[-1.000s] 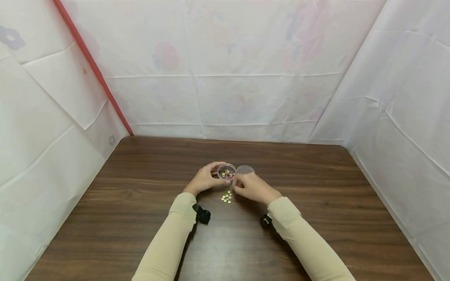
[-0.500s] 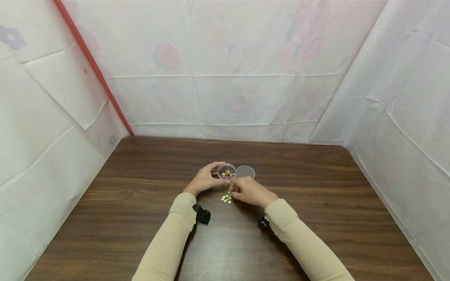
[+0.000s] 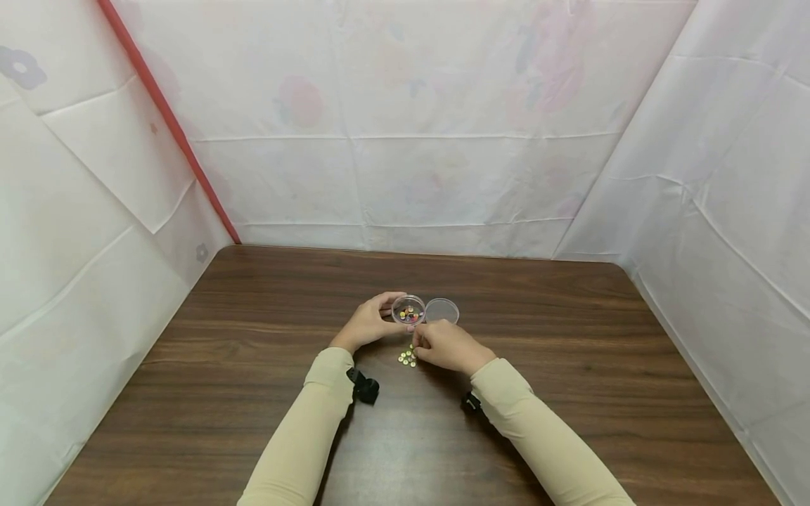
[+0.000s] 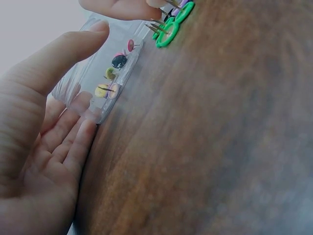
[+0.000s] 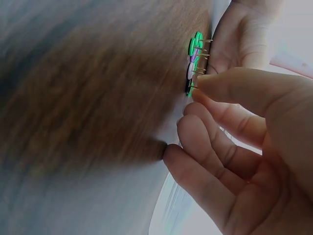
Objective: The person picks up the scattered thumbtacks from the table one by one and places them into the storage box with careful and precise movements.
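Observation:
My left hand point(image 3: 369, 324) holds a clear round container point(image 3: 398, 303), thumb and fingers on opposite sides of its wall. Coloured thumbtacks point(image 4: 119, 61) lie inside, among them yellow, pink and black ones. Just in front of the container is a small group of thumbtacks point(image 3: 406, 356) on the table, pins up, several with green rims point(image 5: 192, 47). At the group's right edge, my right hand point(image 3: 452, 345) pinches a thumbtack's pin between thumb and index finger; its other fingers are curled beside the table. The right fingertips are hidden in the head view.
A clear round lid point(image 3: 443, 308) lies right of the container, close behind my right hand. The brown wooden table point(image 3: 266, 337) extends to both sides. White patterned sheeting point(image 3: 405, 176) stands along its back and sides. Black wrist cameras point(image 3: 365, 388) sit under both forearms.
My right hand has come back from beside the container's right edge toward the front, down to the loose thumbtacks. More of the lid shows. The left hand and container have stayed put.

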Available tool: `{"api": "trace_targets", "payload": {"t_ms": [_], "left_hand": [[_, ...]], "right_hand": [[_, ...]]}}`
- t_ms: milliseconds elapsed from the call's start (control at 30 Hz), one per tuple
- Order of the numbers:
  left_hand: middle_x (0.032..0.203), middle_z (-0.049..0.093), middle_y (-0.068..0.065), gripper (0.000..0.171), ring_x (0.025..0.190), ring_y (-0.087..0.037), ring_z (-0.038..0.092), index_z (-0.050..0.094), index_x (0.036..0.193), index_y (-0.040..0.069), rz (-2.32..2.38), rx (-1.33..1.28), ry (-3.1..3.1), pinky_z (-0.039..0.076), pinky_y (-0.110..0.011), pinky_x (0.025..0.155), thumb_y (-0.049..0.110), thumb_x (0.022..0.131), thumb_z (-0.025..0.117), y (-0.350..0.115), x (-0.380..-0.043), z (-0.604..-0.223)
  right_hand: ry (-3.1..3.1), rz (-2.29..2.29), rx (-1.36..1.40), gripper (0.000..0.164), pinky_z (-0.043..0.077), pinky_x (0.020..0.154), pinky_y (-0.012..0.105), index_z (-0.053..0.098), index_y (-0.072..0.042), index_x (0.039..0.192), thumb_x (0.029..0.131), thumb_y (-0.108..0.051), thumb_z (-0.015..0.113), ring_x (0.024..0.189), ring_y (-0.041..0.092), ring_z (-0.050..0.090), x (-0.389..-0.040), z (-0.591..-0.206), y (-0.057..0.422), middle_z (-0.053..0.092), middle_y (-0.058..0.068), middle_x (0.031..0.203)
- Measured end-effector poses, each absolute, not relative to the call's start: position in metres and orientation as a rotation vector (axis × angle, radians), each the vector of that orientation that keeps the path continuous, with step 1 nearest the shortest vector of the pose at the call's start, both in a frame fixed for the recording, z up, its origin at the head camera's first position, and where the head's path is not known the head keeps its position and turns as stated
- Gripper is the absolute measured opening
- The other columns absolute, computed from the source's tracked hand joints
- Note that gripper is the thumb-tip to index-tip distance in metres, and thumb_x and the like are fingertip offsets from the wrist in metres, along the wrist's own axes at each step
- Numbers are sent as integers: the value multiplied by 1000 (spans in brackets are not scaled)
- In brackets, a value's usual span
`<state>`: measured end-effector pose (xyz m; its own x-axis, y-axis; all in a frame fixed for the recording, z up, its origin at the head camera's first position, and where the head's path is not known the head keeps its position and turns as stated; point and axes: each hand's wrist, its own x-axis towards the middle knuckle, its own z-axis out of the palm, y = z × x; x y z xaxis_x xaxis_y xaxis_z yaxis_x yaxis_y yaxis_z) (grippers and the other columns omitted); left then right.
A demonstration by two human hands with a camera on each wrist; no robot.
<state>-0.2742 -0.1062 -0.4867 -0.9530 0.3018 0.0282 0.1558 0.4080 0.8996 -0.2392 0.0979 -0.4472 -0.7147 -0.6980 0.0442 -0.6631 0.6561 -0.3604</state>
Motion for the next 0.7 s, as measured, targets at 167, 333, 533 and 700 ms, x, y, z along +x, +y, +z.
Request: {"api": "trace_targets", "payload": {"t_ms": [167, 333, 533, 700], "left_hand": [[122, 55, 7, 70, 108, -11, 52, 52, 127, 34, 1597, 424, 2517, 48, -40, 94, 44, 64, 83, -106, -275, -487], [121, 56, 7, 70, 107, -11, 53, 53, 126, 34, 1601, 420, 2514, 48, -40, 94, 45, 63, 83, -106, -275, -487], [120, 57, 6, 70, 106, -11, 53, 53, 125, 33, 1617, 420, 2500, 49, -40, 93, 43, 63, 84, -105, -274, -486], [120, 56, 7, 71, 107, -11, 53, 53, 125, 33, 1611, 414, 2503, 48, -39, 94, 44, 63, 84, -105, -275, -486]], "right_hand": [[2796, -477, -1132, 7, 44, 52, 23, 62, -19, 81, 87, -17, 63, 56, 4, 47, -240, -448, 97, 53, -9, 64], [2803, -491, -1120, 9, 44, 51, 23, 62, -18, 79, 87, -14, 62, 55, 4, 46, -240, -447, 97, 52, -10, 63], [2811, -534, -1100, 11, 45, 53, 23, 62, -18, 77, 86, -13, 62, 56, 2, 47, -240, -447, 98, 53, -11, 62], [2787, -587, -1099, 10, 47, 54, 23, 63, -18, 78, 87, -13, 61, 57, 1, 49, -241, -448, 101, 57, -11, 66]]}}
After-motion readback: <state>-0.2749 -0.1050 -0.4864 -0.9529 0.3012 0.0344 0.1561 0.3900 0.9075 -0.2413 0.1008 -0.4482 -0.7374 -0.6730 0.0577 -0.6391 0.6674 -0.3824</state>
